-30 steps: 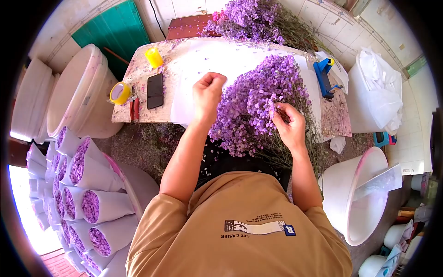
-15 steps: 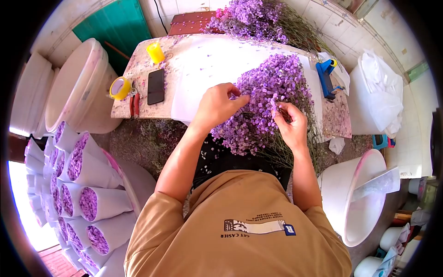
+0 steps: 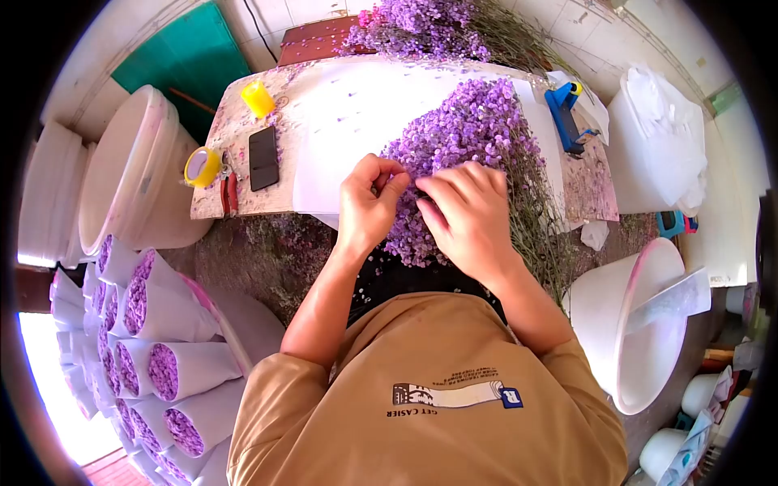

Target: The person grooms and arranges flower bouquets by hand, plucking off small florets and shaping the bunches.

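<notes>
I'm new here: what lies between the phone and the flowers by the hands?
In the head view: a strip of table, white paper, then, lower down, the left hand.

Left hand (image 3: pixel 369 202) and right hand (image 3: pixel 470 215), 2 in all; purple flower heaps (image 3: pixel 474 117), 2, at 12 and 1 o'clock; loose yellow tape rolls (image 3: pixel 258 99), 2, at 10 and 11; phone (image 3: pixel 263 158), 1, red-handled pliers (image 3: pixel 232 194), 1, both about 10; blue dispenser (image 3: pixel 562 121), 1, at 2; wrapped bunches (image 3: pixel 194 370) at 8, overlapping, past counting
</notes>
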`<state>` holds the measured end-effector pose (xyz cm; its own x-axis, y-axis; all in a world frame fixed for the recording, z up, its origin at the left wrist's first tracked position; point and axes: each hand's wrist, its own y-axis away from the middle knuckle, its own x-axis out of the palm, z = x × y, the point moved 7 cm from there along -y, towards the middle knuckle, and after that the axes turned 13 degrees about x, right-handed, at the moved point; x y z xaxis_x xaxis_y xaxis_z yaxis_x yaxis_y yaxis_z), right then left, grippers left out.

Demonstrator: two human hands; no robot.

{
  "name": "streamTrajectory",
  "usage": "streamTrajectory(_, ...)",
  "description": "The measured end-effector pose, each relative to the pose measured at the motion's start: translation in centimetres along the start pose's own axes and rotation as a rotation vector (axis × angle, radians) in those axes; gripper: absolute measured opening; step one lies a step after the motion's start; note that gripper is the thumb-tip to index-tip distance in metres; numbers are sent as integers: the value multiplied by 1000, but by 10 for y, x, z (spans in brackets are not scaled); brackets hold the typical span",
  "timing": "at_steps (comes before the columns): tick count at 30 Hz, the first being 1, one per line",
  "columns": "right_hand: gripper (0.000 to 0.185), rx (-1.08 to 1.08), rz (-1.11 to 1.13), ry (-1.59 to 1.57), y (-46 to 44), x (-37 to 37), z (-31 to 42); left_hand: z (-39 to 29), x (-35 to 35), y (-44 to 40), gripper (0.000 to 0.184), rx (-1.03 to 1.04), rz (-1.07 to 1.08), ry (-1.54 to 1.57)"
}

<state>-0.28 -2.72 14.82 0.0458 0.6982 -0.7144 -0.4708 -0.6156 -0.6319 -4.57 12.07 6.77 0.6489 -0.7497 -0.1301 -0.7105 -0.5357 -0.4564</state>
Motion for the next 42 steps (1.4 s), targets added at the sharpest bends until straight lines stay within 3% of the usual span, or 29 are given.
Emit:
streamTrajectory(5,17,-13,55,85,-3,38,-18,8,-13,8,6,44,-77,48)
streamTrajectory(7,18,-30,36,69,-2,36,-18,35,-18,11,13,-225,-184,676)
streamTrajectory(9,18,-7,50,65,0,37,-22,36,-21,7,20,-316,-188,886)
streamTrajectory(12,16,-7,55,47,2,39,-25,32,-22,1,16,-380,-162,905)
streamTrajectory(15,14,-17,28,60,1,38,-24,32,-16,-6,19,-446,-16,630)
streamTrajectory(18,15,-28,14,45,2,38,-23,32,-13,-18,28,-343,119,154)
streamTrajectory(21,14,-31,6,30,3,39,-23,32,-5,-21,27,-214,264,43)
streamTrajectory(23,13,-33,-7,29,0,37,-22,29,-6,-17,23,-219,253,35)
streamTrajectory(26,13,-26,-37,-6,-1,35,-26,25,-12,-11,10,-331,4,414)
streamTrajectory(27,12,-25,-58,-37,-3,34,-29,23,-14,-11,10,-333,6,415)
streamTrajectory(29,11,38,-75,-119,-8,31,-42,22,-16,-11,10,-368,-144,823)
streamTrajectory(30,10,64,-78,-144,-10,29,-48,22,-15,-10,16,-362,-101,887)
streamTrajectory(35,9,209,-24,-332,-11,28,-69,25,-10,-14,16,-444,-30,704)
streamTrajectory(39,10,174,-44,-358,-8,25,-64,24,1,-25,13,-379,46,534)
streamTrajectory(42,12,120,-37,-348,-6,26,-60,13,3,-34,15,-175,163,364)
